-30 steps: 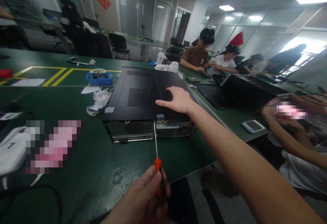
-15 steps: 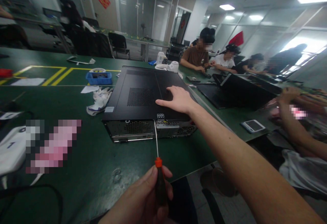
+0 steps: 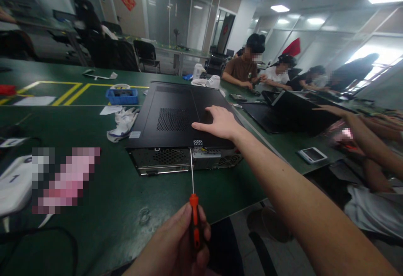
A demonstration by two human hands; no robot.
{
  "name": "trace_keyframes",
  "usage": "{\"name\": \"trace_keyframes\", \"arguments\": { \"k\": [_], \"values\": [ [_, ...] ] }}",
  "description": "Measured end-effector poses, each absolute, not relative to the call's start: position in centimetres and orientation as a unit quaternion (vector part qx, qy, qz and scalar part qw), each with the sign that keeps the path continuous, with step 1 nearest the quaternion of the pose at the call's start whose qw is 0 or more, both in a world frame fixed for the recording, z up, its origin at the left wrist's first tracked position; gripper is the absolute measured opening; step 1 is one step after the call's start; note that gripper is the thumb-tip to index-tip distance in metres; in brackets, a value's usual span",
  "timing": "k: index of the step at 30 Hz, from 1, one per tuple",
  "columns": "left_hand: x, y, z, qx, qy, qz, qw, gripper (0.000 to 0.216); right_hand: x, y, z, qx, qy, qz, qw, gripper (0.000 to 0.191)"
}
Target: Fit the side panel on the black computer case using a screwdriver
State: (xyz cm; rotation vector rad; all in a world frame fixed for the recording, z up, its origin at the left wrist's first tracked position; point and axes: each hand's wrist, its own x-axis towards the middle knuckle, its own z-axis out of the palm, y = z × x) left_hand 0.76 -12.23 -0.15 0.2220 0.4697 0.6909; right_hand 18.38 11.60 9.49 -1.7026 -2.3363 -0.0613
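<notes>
A black desktop computer case [image 3: 176, 116] lies flat on the green table [image 3: 103, 183], its rear panel facing me. My right hand [image 3: 220, 122] rests palm down on the case's top cover near the rear edge, fingers spread. My left hand [image 3: 179, 246] is closed around the orange and black handle of a long screwdriver [image 3: 192, 192]. The thin shaft points at the top of the rear panel, its tip at the panel's upper edge.
White gloves [image 3: 123, 122] and a blue tray [image 3: 122, 96] lie left of the case. A phone [image 3: 312, 155] sits at the table's right edge. Another person's arms [image 3: 362, 141] reach in from the right near an open black case [image 3: 292, 114]. Several people sit further back.
My left hand has turned the screwdriver handle in its fingers; the tip stays at the rear panel. The person on the right has stretched an arm forward over the table.
</notes>
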Motion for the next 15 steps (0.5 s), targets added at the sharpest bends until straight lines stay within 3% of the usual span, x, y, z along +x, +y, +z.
{"name": "trace_keyframes", "arguments": {
  "k": [9,15],
  "values": [
    [0.76,-12.47,0.44,0.125,0.265,0.361,0.885,0.033,18.45,11.71,9.41,-0.582,-0.803,-0.022,0.127,0.108],
    [0.65,-11.95,0.1,0.112,0.248,0.325,0.906,0.041,18.48,11.65,9.46,-0.584,-0.802,-0.02,0.125,0.107]
  ]
}}
